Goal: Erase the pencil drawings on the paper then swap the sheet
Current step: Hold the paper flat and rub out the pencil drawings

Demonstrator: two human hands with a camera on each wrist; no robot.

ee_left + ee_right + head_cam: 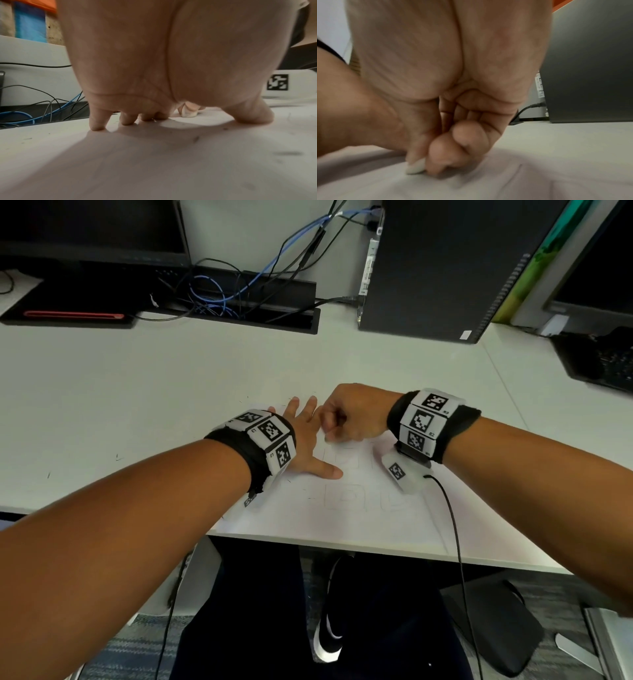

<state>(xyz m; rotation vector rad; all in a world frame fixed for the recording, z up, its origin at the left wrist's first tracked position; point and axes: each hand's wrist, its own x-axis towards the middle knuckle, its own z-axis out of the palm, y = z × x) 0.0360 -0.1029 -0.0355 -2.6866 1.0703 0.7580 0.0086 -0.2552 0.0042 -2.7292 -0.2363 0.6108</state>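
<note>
A pale desk [137, 392] carries a white sheet of paper [342, 518] near its front edge, with faint pencil drawings [363, 501]. The left hand [305, 440] lies flat on the paper, fingers spread. Just beside it, the right hand [352, 412] pinches a white eraser [416, 167] against the paper.

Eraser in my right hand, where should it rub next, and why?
Probably work the eraser toward you, over the faint pencil shapes that show nearer the desk edge. The left hand lies flat, pinning the paper, and the right hand pinches the eraser against the sheet.
</note>
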